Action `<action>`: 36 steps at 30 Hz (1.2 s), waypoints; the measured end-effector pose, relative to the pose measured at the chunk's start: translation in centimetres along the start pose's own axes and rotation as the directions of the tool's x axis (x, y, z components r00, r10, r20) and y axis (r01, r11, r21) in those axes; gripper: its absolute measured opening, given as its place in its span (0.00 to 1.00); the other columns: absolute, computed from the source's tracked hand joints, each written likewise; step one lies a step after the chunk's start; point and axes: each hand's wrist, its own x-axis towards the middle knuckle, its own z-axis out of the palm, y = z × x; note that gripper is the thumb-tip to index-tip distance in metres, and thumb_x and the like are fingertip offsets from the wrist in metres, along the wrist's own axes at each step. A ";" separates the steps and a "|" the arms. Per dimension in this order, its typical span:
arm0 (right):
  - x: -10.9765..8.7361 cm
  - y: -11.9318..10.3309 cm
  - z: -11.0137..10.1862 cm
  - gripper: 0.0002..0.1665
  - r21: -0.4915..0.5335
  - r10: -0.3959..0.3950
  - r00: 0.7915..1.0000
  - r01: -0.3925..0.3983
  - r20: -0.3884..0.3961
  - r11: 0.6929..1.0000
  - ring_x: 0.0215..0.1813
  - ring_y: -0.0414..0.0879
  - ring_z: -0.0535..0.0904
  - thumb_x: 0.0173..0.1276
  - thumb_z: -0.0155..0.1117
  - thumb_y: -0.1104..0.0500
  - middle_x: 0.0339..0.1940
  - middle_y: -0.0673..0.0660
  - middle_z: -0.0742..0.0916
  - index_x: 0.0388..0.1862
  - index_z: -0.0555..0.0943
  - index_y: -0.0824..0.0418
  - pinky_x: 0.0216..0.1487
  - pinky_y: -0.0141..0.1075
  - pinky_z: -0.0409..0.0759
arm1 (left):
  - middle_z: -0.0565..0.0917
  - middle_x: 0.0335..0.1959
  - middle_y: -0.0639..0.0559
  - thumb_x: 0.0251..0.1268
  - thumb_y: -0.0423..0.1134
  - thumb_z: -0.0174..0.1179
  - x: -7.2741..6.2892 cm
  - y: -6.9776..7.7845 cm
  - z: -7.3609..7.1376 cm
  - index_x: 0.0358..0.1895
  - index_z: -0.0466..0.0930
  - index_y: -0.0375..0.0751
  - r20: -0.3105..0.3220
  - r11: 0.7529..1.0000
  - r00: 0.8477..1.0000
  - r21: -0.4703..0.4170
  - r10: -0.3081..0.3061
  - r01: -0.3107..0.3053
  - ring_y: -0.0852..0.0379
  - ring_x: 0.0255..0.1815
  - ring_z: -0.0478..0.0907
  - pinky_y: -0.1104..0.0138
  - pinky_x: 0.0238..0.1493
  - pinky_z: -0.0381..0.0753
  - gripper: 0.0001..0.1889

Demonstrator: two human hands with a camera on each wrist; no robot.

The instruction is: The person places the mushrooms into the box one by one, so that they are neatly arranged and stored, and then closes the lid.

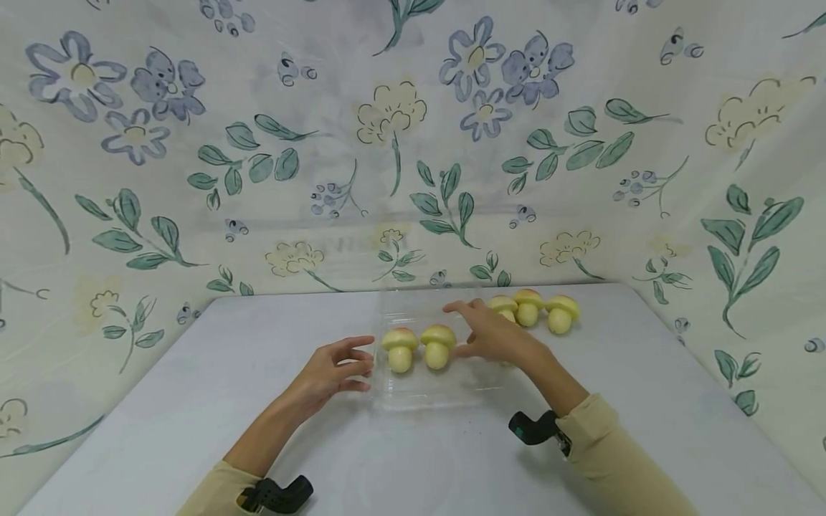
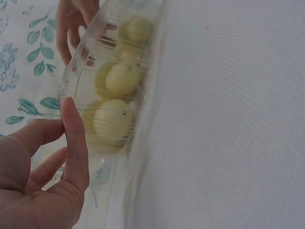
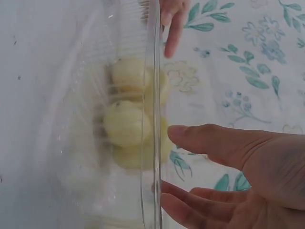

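Two mushroom-shaped pieces, a left one (image 1: pixel 400 350) and a right one (image 1: pixel 438 347), stand side by side in a clear plastic tray (image 1: pixel 426 398). Their caps are yellow-green with reddish tops, and their stems are pale. My left hand (image 1: pixel 332 373) is at the tray's left edge, fingers loosely bent, fingertips right at the rim in the left wrist view. Over the tray's right part reaches my right hand (image 1: pixel 493 335), thumb and fingers spread. Its thumb (image 3: pixel 190 138) overlaps the edge of a yellow-green cap (image 3: pixel 162 143) in the right wrist view, with nothing gripped.
Behind the right hand, a group of similar mushroom-shaped pieces (image 1: pixel 563 315) stands on the white table (image 1: pixel 271 326), partly hidden by that hand. A floral cloth (image 1: pixel 361 236) hangs along the table's back edge and sides. Each wrist carries a black camera mount (image 1: pixel 277 494).
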 end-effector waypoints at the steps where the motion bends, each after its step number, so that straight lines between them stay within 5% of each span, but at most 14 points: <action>1: -0.2 0.1 -0.2 0.42 0.002 -0.001 1.000 0.001 -0.007 1.000 0.47 0.47 0.82 0.62 0.72 0.55 0.64 0.64 0.72 0.73 0.65 0.46 0.40 0.35 0.83 | 0.77 0.45 0.49 0.65 0.34 0.64 0.0 0.0 0.0 0.72 0.61 0.33 0.000 1.000 1.000 -0.001 -0.001 0.001 0.56 0.42 0.80 0.66 0.42 0.88 0.34; 16: -2.0 3.1 -2.1 0.39 0.006 -0.024 0.997 0.025 -0.074 1.000 0.47 0.49 0.84 0.64 0.70 0.55 0.65 0.68 0.73 0.73 0.66 0.51 0.41 0.37 0.85 | 0.77 0.45 0.49 0.65 0.33 0.63 -0.2 -0.1 -0.2 0.72 0.62 0.32 0.006 1.000 1.000 0.001 0.008 -0.008 0.56 0.41 0.80 0.66 0.42 0.88 0.33; 25: -2.5 4.5 -2.7 0.35 -0.003 -0.095 0.992 0.095 -0.080 0.995 0.47 0.52 0.84 0.65 0.63 0.64 0.63 0.69 0.76 0.71 0.67 0.56 0.44 0.38 0.85 | 0.76 0.43 0.50 0.64 0.33 0.63 -0.2 0.1 -0.2 0.71 0.62 0.31 0.012 1.000 1.000 0.006 0.010 -0.010 0.57 0.40 0.79 0.66 0.41 0.88 0.33; 36: -2.3 5.5 -3.2 0.35 -0.006 -0.060 0.996 0.060 -0.065 0.998 0.53 0.56 0.81 0.64 0.65 0.64 0.63 0.67 0.77 0.70 0.68 0.61 0.48 0.42 0.84 | 0.77 0.42 0.49 0.64 0.31 0.62 -0.1 0.2 -0.4 0.71 0.63 0.31 0.001 1.000 1.000 0.017 0.008 -0.008 0.57 0.40 0.79 0.66 0.39 0.88 0.33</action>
